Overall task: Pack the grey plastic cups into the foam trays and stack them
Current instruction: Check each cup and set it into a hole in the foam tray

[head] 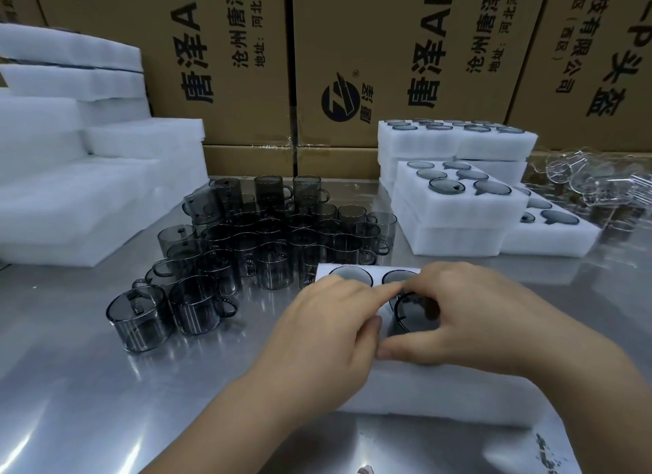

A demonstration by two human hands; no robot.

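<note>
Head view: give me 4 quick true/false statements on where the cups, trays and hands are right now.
1. Both hands are over the foam tray nearest the camera. True.
2. The right hand is pressing a grey cup into that tray. True.
3. The loose grey cups stand to the right of that tray. False: they stand to its left and behind it.
4. The left hand holds a clear cup. False: it rests on the tray beside the right hand; the clear cups lie far right.
</note>
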